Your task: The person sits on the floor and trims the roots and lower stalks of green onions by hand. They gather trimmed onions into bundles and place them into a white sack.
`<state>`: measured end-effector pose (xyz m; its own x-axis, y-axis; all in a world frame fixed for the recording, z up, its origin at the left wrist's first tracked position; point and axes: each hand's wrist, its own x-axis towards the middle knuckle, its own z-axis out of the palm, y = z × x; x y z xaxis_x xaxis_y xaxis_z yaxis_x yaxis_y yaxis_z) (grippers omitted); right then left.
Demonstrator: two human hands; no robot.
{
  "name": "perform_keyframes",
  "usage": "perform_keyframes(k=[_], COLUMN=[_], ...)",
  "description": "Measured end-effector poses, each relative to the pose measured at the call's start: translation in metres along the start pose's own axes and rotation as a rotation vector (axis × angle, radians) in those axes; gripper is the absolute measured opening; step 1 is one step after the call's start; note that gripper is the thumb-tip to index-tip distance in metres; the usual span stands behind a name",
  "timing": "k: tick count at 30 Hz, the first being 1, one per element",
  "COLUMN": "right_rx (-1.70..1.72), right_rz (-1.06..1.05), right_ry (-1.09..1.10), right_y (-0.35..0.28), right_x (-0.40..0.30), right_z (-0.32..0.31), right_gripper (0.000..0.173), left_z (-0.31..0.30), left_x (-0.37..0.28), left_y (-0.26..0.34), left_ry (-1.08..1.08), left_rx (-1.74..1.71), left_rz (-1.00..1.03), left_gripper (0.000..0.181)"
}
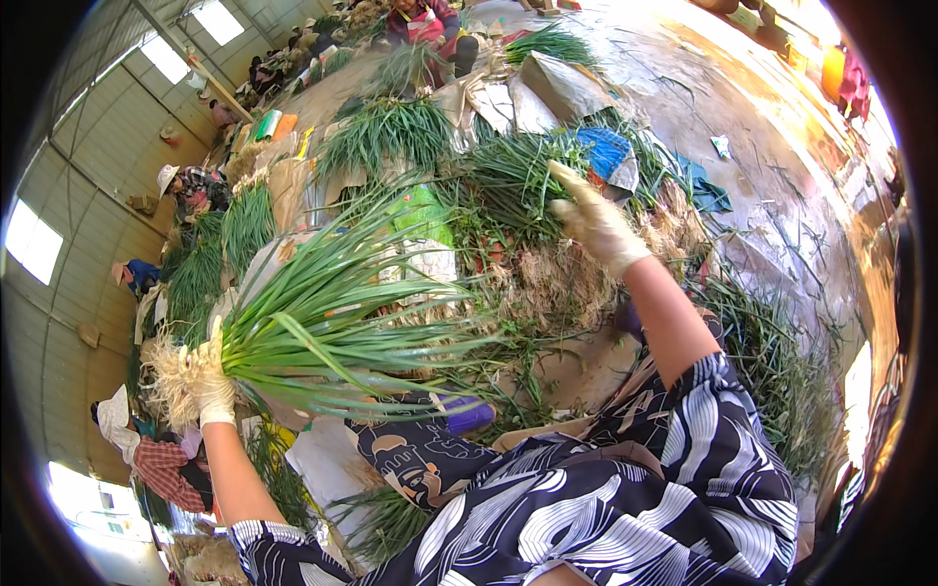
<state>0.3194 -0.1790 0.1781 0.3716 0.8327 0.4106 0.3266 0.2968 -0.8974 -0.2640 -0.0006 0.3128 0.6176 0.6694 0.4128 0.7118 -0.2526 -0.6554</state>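
Note:
My left hand (209, 377), in a pale thin glove, grips a bunch of long green onions (315, 322) near its tangled, whitish roots; the leaves fan out to the right across my lap's far side. My right hand (593, 212), gloved likewise, is held over a heap of green onions (513, 176) with fingers apart and nothing between them. Below that hand lie the heap's brown, stringy roots (564, 286). Whether the right fingers touch the leaves I cannot tell.
Another pile of green onions (388, 135) lies beyond. Loose leaves (762, 366) litter the floor at right. A blue sack (604, 150) lies by the heap. A person (429, 33) sits at the far side; a person in a checked shirt (165, 469) is at left. Purple footwear (467, 414) shows below.

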Motion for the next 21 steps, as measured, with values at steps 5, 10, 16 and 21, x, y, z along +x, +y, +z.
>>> perform_keyframes(k=[5,10,16,21], right_rx=[-0.268,-0.456,-0.713,-0.784], right_rz=[-0.120,-0.369,-0.258,-0.390], right_ry=[-0.309,-0.386,-0.184,-0.231], right_y=[-0.042,-0.075,-0.047,-0.052], right_x=[0.039,0.044,0.042,0.036], right_z=[0.071,0.132,0.138,0.135], right_gripper=[0.096,0.094,0.075,0.068], left_z=[-0.018,-0.037,-0.035,-0.025], left_x=[0.012,0.003,0.011,0.010], left_y=[0.015,0.010,0.032,0.045], left_ry=[0.079,0.118,0.115,0.081], left_rx=[-0.106,-0.095,-0.184,-0.235], left_rz=[0.025,0.066,0.071,0.039], left_gripper=[0.075,0.077,0.074,0.068])
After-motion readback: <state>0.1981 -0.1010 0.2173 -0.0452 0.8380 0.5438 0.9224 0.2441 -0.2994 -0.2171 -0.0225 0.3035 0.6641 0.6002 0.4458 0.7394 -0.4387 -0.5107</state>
